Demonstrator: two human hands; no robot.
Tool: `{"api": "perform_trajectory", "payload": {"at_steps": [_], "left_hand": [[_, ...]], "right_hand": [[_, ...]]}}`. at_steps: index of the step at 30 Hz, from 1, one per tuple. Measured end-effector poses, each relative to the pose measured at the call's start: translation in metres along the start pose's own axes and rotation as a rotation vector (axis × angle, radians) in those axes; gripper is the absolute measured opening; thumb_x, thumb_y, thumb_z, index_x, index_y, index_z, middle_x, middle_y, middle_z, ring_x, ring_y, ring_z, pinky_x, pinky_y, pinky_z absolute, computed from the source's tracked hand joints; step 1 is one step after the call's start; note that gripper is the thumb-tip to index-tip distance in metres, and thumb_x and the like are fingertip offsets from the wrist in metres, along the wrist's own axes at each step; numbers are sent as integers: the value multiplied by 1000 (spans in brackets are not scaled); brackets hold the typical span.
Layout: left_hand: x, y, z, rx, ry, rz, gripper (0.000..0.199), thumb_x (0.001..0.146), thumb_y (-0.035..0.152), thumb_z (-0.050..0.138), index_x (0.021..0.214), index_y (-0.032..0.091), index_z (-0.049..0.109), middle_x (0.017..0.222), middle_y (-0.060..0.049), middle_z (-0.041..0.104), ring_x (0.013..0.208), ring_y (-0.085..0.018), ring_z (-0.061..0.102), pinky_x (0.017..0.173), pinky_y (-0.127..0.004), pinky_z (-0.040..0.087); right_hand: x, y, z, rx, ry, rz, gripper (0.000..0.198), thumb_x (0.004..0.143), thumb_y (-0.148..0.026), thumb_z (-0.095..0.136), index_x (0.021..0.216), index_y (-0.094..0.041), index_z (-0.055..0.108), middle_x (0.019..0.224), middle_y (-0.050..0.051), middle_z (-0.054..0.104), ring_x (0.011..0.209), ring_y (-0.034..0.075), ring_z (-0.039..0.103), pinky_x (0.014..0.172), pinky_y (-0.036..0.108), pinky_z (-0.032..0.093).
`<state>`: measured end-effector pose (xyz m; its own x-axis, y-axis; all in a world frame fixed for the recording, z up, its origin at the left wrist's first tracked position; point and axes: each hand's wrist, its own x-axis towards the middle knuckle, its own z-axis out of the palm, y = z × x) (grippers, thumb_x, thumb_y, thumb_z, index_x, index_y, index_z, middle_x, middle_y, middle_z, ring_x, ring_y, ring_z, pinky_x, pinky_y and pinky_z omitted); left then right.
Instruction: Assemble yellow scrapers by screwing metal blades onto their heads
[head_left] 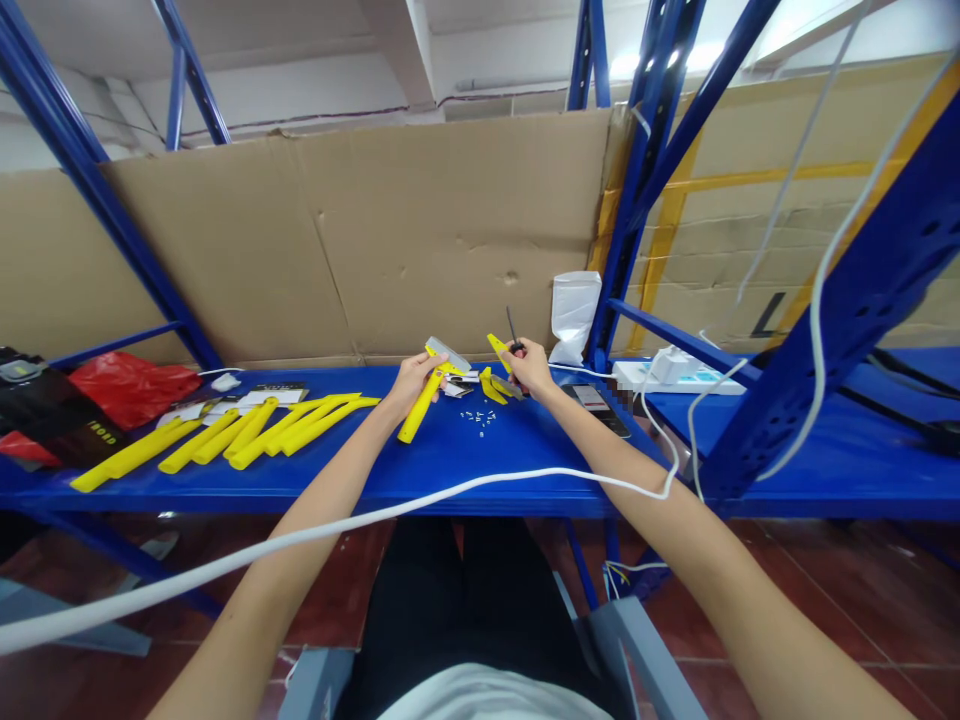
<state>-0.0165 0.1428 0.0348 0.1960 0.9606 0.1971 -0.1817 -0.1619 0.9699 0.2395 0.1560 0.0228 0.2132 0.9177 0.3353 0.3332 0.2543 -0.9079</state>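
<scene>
Left hand (409, 382) is clamping its fingers on a likely light, stiff tool (421, 405), best held mid-handle; right hand (535, 368), at 3 o'clock, is gripping a screwdriver (517, 348).

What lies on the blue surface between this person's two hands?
The head view shows yellow pieces and silvery parts there, with tiny whitish bits scattered nearer the camera.

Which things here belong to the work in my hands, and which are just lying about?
Part of the work, it seems:
yellow-handled piece, in your left hand
thin dark tool, in your right hand
tiny pale bits
probably the similar yellow handles

Apparently just lying about:
phone
power strip
white packet
red bag
</scene>
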Motion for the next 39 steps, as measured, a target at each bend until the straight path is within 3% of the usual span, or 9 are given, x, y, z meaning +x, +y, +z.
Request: {"api": "perform_trajectory", "payload": {"at_steps": [4,9,16,21,24,27,31,36,39], "left_hand": [[1,-4,-1,22,-17,-15,38,86,40,95,100,13,74,76,-4,72,55,-13,66,38,-20,46],[2,-7,-3,46,-42,-42,33,90,38,93,101,11,76,75,-6,73,55,-13,66,38,-20,45],[2,-7,-1,78,-59,-93,27,94,34,88,100,10,77,68,-6,72,53,-14,64,40,-19,44],[-1,-6,1,80,-79,-114,26,93,34,89,99,11,79,67,-7,73,49,-14,62,39,-20,43],[-1,-5,1,73,-78,-115,26,92,34,90,97,12,79,71,-9,75,51,-14,64,39,-21,43],[0,-5,0,67,-74,-117,26,92,33,91,99,11,80,76,-10,78,54,-14,66,39,-21,44],[2,-6,1,77,-65,-129,24,92,31,91,98,10,80,76,-11,78,54,-15,67,40,-22,46],[1,-8,3,84,-76,-127,30,91,33,92,105,9,81,75,-10,78,53,-15,66,41,-22,47],[0,-8,3,81,-89,-120,34,88,35,96,105,9,81,76,-10,78,54,-15,67,42,-21,47]], "right_hand": [[-3,-6,2,293,7,38,46,91,-63,87,94,-26,60,60,-8,53,48,14,57,40,24,45],[-8,-12,7,512,-46,68,52,80,-62,95,99,-26,63,60,-10,52,47,12,53,39,23,47],[-18,-19,17,642,-118,90,60,68,-48,101,105,-27,59,87,-2,73,73,21,79,37,22,42],[-23,-24,16,666,-154,69,63,73,-48,98,116,-29,57,93,-2,73,79,24,84,38,22,41],[-24,-25,15,646,-169,59,53,80,-53,93,104,-29,52,88,-3,67,81,24,85,39,21,41],[-25,-25,16,638,-175,64,55,82,-58,92,95,-29,47,81,-5,59,80,25,85,39,20,41],[-28,-24,19,629,-196,60,61,77,-63,97,92,-28,49,76,-7,55,69,21,80,39,21,42],[-35,-21,28,574,-213,51,60,71,-64,101,87,-26,57,67,-9,55,44,10,54,36,24,46],[-38,-18,33,531,-221,32,53,74,-63,99,87,-25,64,63,-10,52,44,11,49,36,24,47]]}}
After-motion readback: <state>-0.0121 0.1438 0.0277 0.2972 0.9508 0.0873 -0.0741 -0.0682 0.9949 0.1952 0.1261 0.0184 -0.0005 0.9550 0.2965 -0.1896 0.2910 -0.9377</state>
